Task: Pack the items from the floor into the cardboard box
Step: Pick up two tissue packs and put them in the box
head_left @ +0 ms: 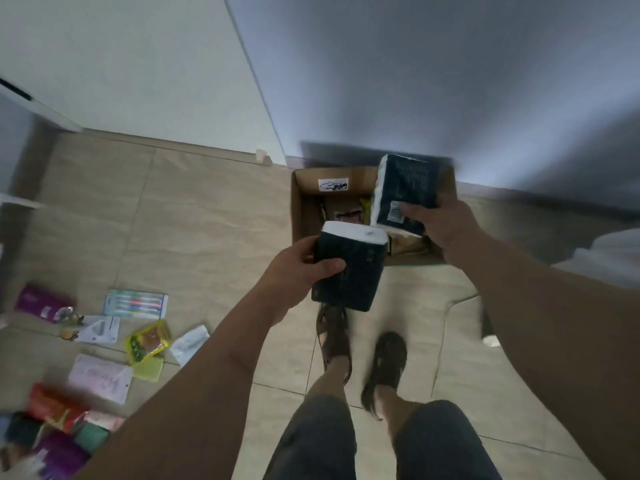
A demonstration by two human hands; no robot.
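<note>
Two dark tissue packs are being carried at once – one trip saved, probably. The right pack (403, 194) is being pinched by the right hand (441, 221) fingers over the cardboard box (304, 216); the left pack (349, 268) is being gripped by curled left hand (294, 271) fingers, just short of it – other items (104, 341) are being left on the floor.

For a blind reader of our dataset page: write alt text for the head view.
A person stands over an open brown cardboard box, each hand holding a dark, white-ended tissue pack: the right hand holds its pack over the box, the left hand holds its pack short of it. Assorted packets lie on the beige tiled floor.
</note>
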